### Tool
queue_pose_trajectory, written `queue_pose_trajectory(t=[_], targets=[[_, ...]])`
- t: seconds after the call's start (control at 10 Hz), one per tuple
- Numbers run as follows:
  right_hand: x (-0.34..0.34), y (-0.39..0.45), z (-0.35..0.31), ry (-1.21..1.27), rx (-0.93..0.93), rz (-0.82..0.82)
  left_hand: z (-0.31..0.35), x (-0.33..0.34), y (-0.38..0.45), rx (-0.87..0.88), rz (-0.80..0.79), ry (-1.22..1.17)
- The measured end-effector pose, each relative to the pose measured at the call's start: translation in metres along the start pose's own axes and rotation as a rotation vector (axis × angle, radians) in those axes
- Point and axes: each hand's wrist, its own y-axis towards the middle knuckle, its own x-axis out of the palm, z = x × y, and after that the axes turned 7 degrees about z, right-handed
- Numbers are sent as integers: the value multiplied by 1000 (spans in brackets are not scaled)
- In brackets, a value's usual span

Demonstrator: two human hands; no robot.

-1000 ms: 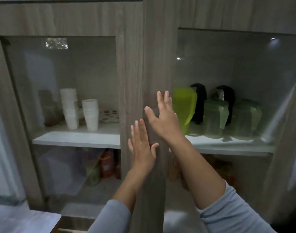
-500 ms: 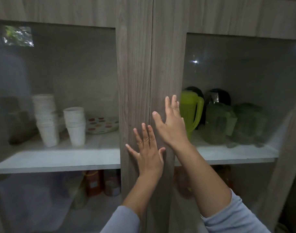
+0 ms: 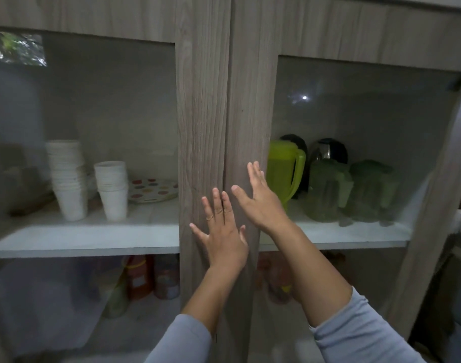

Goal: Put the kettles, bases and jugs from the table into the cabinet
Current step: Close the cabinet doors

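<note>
My left hand [image 3: 221, 231] and right hand [image 3: 260, 200] are both flat and empty, fingers spread, palms on the two wooden door stiles where they meet at the middle of the cabinet [image 3: 229, 100]. Behind the right glass door, at the shelf's left end, stand the lime jug [image 3: 281, 169], two dark kettles [image 3: 328, 151] and two darker green jugs [image 3: 326, 189]. I judge this the closing step; next I need only let go and check the table.

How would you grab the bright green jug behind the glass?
By its handle, coming from the right. The bright green jug stands upright on the shelf with the loop handle sticking out to the right, and there looks to be a small gap before the dark green jug. The door must be opened first.
</note>
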Motion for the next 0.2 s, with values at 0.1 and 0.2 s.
queue_pose_trajectory(t=[0.1, 0.2], targets=[[2, -36, 19, 30, 136, -172, 1, -11, -30, -116, -126, -48], [4, -97, 57, -40, 237, -339, -19, -3, -88, -172, -180, 29]])
